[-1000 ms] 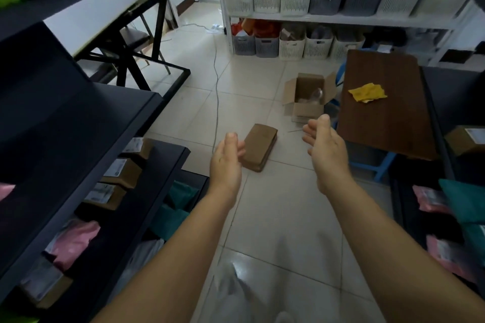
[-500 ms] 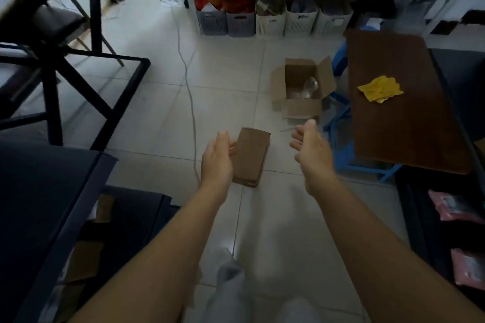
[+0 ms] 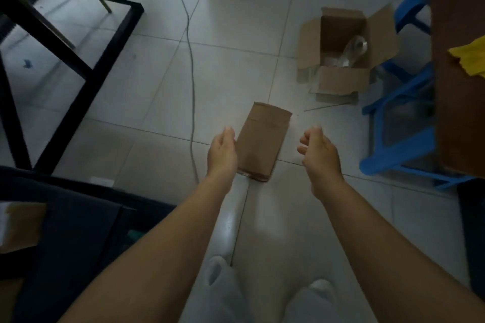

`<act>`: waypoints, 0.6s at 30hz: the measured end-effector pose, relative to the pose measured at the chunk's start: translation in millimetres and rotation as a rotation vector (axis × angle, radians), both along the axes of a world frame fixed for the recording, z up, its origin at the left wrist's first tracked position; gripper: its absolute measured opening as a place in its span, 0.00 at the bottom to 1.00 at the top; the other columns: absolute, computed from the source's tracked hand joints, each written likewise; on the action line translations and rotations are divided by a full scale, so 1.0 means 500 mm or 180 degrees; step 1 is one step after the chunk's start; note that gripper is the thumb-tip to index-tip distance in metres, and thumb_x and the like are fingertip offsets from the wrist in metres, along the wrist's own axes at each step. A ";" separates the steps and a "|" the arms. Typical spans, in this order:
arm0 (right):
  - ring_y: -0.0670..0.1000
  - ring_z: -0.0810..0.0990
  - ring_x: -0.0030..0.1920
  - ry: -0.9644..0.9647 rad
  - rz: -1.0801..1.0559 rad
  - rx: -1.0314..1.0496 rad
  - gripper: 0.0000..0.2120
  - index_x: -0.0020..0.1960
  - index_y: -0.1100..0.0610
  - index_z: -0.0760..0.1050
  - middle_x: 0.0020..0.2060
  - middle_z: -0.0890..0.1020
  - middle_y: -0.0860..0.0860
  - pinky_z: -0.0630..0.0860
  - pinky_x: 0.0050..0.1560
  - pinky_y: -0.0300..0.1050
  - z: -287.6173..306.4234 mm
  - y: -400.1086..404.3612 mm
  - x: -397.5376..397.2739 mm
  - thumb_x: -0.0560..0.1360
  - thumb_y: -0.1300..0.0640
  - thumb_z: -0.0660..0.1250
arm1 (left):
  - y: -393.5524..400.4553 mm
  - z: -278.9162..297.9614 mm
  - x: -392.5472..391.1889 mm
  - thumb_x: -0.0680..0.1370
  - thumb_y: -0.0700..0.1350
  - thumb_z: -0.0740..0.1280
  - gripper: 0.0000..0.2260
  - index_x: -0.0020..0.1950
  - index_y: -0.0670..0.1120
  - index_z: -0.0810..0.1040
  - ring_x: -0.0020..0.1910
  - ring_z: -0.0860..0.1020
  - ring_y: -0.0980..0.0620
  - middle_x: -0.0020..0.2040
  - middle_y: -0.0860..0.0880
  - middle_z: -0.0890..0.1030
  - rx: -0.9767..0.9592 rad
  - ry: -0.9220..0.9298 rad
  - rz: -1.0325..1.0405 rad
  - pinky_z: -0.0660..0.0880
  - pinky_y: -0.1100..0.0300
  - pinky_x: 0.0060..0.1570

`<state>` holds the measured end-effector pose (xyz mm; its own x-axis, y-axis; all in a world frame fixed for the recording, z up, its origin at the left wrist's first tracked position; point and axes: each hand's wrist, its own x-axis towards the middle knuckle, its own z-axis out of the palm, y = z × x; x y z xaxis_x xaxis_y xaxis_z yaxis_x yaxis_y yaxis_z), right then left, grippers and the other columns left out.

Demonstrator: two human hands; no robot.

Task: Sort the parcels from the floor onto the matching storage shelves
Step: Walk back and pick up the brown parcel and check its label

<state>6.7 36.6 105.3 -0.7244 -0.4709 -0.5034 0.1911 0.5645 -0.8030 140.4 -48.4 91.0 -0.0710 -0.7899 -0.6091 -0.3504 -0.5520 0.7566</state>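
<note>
A flat brown cardboard parcel (image 3: pixel 262 140) lies on the white tiled floor in the middle of the view. My left hand (image 3: pixel 222 151) hovers at its left edge, fingers apart, covering a little of that side. My right hand (image 3: pixel 319 151) is a short way off its right side, fingers loosely curled and empty. Neither hand grips the parcel. At the lower left is a dark storage shelf (image 3: pixel 78 217) with a cardboard parcel (image 3: pixel 21 227) on it.
An open cardboard box (image 3: pixel 341 52) holding a clear plastic bottle stands at the back right. Right of it are a blue plastic stool (image 3: pixel 393 139) and a brown tabletop (image 3: pixel 456 86) with a yellow cloth. A black table frame (image 3: pixel 78 34) and a grey cable (image 3: pixel 193 73) lie left.
The view has tilted down and come closer to the floor. Both hands have dropped toward the brown parcel, which now looks larger between them.
</note>
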 end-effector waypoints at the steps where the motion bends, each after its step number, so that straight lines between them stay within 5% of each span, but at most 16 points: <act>1: 0.51 0.76 0.54 0.0009 0.0042 0.0027 0.21 0.51 0.52 0.73 0.51 0.78 0.50 0.71 0.57 0.50 -0.045 -0.005 -0.007 0.80 0.40 0.47 | -0.006 -0.045 -0.007 0.86 0.57 0.52 0.25 0.77 0.44 0.70 0.71 0.74 0.45 0.72 0.45 0.76 0.0058 -0.0029 0.0028 0.68 0.49 0.70; 5: 0.55 0.76 0.62 -0.0157 0.0075 0.0128 0.28 0.66 0.56 0.73 0.62 0.77 0.53 0.71 0.65 0.58 -0.226 -0.028 -0.041 0.80 0.40 0.47 | -0.033 -0.224 -0.031 0.86 0.58 0.52 0.27 0.79 0.45 0.68 0.74 0.72 0.44 0.77 0.44 0.73 0.0259 -0.0139 0.0127 0.67 0.49 0.71; 10: 0.57 0.74 0.66 -0.0337 0.0165 0.0208 0.30 0.70 0.57 0.69 0.68 0.74 0.55 0.69 0.67 0.60 -0.414 -0.064 -0.065 0.80 0.39 0.47 | -0.084 -0.409 -0.051 0.86 0.56 0.53 0.26 0.79 0.43 0.67 0.74 0.71 0.42 0.77 0.43 0.71 0.0320 -0.0381 -0.0015 0.68 0.54 0.64; 18: 0.59 0.71 0.67 -0.0301 0.0620 0.0255 0.26 0.73 0.57 0.64 0.69 0.71 0.58 0.68 0.65 0.52 -0.642 -0.117 -0.102 0.82 0.43 0.48 | -0.147 -0.659 -0.096 0.85 0.53 0.58 0.30 0.84 0.42 0.57 0.80 0.64 0.39 0.82 0.40 0.62 -0.0060 -0.0721 -0.0451 0.63 0.45 0.77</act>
<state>-44.3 -21.9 -215.7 -0.5717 -0.5530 -0.6061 0.1445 0.6594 -0.7378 92.4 -122.0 -238.8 -0.0453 -0.7931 -0.6075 -0.5849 -0.4719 0.6597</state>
